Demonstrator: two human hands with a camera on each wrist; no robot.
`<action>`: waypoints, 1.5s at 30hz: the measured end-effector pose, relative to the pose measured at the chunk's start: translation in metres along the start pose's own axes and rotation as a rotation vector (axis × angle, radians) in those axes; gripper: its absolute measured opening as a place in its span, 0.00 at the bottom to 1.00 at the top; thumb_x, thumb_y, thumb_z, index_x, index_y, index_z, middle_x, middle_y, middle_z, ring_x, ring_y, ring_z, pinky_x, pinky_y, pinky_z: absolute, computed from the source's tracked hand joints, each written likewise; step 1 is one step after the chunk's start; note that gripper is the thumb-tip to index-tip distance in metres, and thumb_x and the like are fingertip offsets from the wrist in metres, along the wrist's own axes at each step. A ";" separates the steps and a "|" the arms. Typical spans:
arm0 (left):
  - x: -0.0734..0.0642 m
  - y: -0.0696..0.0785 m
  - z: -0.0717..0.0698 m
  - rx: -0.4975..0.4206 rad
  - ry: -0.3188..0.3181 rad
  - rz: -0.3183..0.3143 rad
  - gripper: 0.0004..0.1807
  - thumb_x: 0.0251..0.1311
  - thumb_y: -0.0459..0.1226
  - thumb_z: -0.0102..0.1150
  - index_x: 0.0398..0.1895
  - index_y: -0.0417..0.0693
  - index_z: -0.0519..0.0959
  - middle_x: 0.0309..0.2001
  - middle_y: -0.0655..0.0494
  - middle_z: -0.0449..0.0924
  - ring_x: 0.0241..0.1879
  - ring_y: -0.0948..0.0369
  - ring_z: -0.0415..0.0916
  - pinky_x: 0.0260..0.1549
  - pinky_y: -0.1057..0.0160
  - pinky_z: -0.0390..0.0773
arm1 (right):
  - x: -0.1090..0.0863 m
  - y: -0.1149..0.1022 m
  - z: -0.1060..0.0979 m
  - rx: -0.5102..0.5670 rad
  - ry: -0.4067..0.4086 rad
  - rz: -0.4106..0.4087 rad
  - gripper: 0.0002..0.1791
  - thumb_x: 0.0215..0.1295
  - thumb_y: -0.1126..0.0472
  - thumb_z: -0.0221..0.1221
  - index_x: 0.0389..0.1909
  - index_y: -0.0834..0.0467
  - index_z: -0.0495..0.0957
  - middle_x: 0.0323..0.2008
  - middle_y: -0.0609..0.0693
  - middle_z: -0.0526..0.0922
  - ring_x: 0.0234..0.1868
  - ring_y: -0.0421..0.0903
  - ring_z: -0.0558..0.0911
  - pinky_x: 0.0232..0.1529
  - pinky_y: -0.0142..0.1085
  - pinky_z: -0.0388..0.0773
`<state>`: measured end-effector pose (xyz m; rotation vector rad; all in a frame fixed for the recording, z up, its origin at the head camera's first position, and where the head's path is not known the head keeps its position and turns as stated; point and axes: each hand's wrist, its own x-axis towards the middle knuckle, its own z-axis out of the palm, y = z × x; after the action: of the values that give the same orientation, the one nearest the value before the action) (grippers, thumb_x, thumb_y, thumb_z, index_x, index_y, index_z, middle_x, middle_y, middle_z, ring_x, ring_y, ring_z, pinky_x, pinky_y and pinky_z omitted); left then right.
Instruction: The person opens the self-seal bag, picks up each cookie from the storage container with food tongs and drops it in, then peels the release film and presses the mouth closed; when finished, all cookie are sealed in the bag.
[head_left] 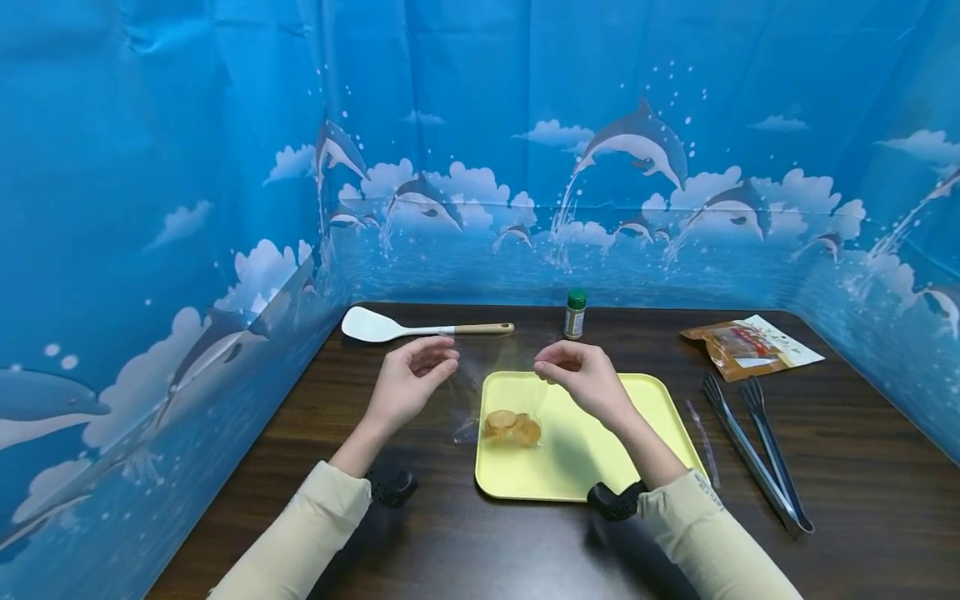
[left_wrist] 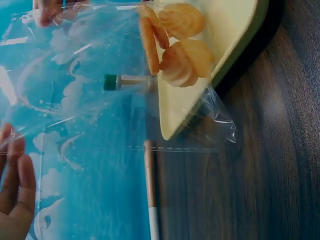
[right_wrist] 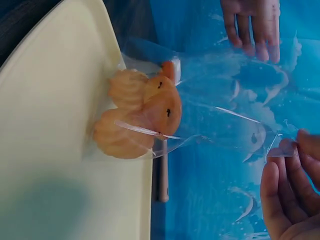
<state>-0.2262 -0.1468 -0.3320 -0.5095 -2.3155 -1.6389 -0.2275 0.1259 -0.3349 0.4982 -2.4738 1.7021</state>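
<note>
A clear plastic bag (left_wrist: 105, 115) holds several golden-brown ridged pastries (right_wrist: 145, 112), some with small dark specks. It hangs between my hands, its bottom over the left part of a pale yellow tray (head_left: 592, 417). At one upper corner of the bag, my right hand (head_left: 588, 383) pinches the film between thumb and fingertips, seen in the right wrist view. At the opposite upper edge, my left hand (head_left: 408, 383) appears to pinch the film too; its thumb is outside the left wrist view.
Behind the bag lie a white-headed turner (head_left: 371, 325) with a wooden handle and a green-capped shaker bottle (head_left: 575, 314). To the tray's right are a thin clear strip (head_left: 702, 442), metal tongs (head_left: 757, 458) and a brown-and-white food packet (head_left: 753, 343). Blue dolphin curtains (head_left: 480, 125) border the table.
</note>
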 end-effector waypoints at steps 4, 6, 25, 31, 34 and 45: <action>0.001 -0.004 0.001 0.029 0.029 0.011 0.08 0.58 0.32 0.67 0.40 0.39 0.84 0.39 0.45 0.86 0.38 0.64 0.83 0.37 0.69 0.81 | 0.000 0.004 -0.002 0.034 0.009 -0.003 0.11 0.66 0.57 0.63 0.44 0.58 0.84 0.41 0.55 0.86 0.42 0.50 0.85 0.44 0.37 0.82; 0.002 -0.004 0.000 0.033 0.028 0.013 0.06 0.57 0.32 0.69 0.37 0.40 0.85 0.36 0.46 0.86 0.35 0.65 0.83 0.35 0.69 0.80 | 0.000 0.005 -0.003 0.063 0.014 -0.022 0.11 0.67 0.58 0.62 0.46 0.59 0.83 0.41 0.56 0.86 0.42 0.48 0.85 0.45 0.39 0.82; 0.012 -0.023 -0.022 -0.183 -0.241 0.092 0.07 0.62 0.26 0.60 0.39 0.32 0.86 0.39 0.48 0.88 0.39 0.62 0.86 0.37 0.60 0.84 | -0.002 0.021 -0.007 0.326 0.032 -0.112 0.11 0.67 0.70 0.58 0.46 0.72 0.81 0.37 0.43 0.87 0.32 0.39 0.83 0.40 0.32 0.80; 0.011 -0.021 -0.024 -0.065 -0.228 0.059 0.07 0.62 0.28 0.60 0.39 0.39 0.87 0.40 0.45 0.87 0.38 0.62 0.85 0.39 0.52 0.84 | -0.002 0.023 -0.008 0.198 -0.002 -0.212 0.09 0.68 0.70 0.57 0.41 0.67 0.85 0.39 0.49 0.87 0.38 0.41 0.84 0.43 0.35 0.81; 0.010 -0.018 -0.025 -0.068 -0.226 0.058 0.08 0.64 0.29 0.59 0.40 0.38 0.87 0.41 0.43 0.87 0.38 0.62 0.85 0.41 0.52 0.84 | -0.002 0.020 -0.009 0.108 0.008 -0.244 0.10 0.68 0.70 0.56 0.40 0.61 0.86 0.39 0.52 0.87 0.39 0.41 0.83 0.43 0.35 0.81; 0.010 -0.020 -0.010 -0.012 -0.140 0.076 0.07 0.57 0.27 0.66 0.38 0.42 0.86 0.40 0.47 0.87 0.40 0.57 0.85 0.39 0.65 0.84 | -0.005 0.022 0.000 -0.072 0.098 -0.278 0.10 0.64 0.67 0.63 0.45 0.56 0.83 0.41 0.52 0.85 0.40 0.42 0.82 0.44 0.31 0.80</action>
<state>-0.2442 -0.1609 -0.3417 -0.7266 -2.3535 -1.6307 -0.2302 0.1338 -0.3560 0.6957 -2.2637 1.4889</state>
